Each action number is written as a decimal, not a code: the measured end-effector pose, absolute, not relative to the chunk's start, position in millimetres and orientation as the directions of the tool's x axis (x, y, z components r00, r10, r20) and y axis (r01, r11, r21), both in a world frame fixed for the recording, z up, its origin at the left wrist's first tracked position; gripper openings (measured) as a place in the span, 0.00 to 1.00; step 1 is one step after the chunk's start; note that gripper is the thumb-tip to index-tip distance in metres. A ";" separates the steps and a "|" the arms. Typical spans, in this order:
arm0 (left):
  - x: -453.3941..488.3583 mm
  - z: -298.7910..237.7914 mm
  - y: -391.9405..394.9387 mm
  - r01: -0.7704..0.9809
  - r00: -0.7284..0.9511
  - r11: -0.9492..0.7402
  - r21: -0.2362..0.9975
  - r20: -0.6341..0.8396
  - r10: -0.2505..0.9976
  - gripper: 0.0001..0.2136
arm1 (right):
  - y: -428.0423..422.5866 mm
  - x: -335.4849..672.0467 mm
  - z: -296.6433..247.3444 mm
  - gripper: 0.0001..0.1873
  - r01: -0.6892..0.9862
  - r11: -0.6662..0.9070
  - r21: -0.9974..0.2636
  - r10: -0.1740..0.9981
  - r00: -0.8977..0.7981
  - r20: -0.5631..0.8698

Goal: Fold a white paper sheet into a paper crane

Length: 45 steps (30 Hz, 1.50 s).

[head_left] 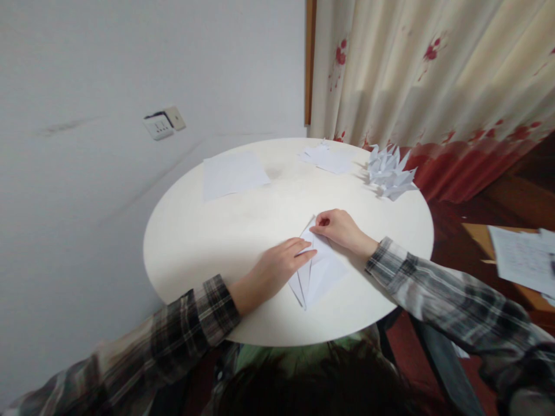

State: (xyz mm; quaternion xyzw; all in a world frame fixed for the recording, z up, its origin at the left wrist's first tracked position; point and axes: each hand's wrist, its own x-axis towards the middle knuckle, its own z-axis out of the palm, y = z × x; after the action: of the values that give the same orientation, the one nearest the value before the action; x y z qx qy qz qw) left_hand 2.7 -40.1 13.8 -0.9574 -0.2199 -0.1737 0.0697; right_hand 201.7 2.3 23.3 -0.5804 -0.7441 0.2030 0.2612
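A partly folded sheet of white paper [323,276] lies on the round white table [186,248] close to its front edge, with creases running down to a point toward me. My left hand [284,260] rests flat on the paper's left side, fingers stretched across the folded flap. At the far corner, my right hand [340,228] pinches the paper's upper edge between thumb and forefinger. Parts of the folds are hidden beneath the left fingers.
Several folded paper cranes [388,173] stand clustered at the table's right rim. Paper squares [333,159] lie at the back, and a larger white sheet [234,173] at back left. A wall [87,202] borders the left; a curtain [390,69] hangs behind. Printed sheets [522,260] sit at right.
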 end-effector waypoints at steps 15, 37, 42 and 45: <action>4.3 11.6 -37.5 0.440 0.849 -0.896 -0.065 0.356 0.391 0.13 | 1.4 205.3 19.8 0.06 0.710 0.291 -0.641 0.957 -0.220 0.189; 2.7 11.2 -31.9 0.399 0.886 -0.916 -0.050 0.277 0.371 0.15 | 0.8 210.1 26.1 0.09 0.763 0.325 -0.559 0.936 -0.174 0.306; 2.9 9.6 -31.8 0.383 0.892 -0.921 -0.071 0.289 0.349 0.15 | -15.2 213.3 22.4 0.08 0.638 0.650 -0.412 0.727 -0.365 0.581; 4.3 7.3 -31.2 0.383 0.892 -0.918 -0.102 0.301 0.338 0.14 | -22.5 216.7 15.0 0.15 0.507 0.803 -0.315 0.588 -0.585 0.559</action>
State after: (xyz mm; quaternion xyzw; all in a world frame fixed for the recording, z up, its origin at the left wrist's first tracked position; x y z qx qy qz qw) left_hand 4.3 -31.2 7.3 -0.9692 -0.1861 -0.1399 0.0797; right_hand 216.7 -22.5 15.0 -0.3082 -0.8881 0.0608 0.3355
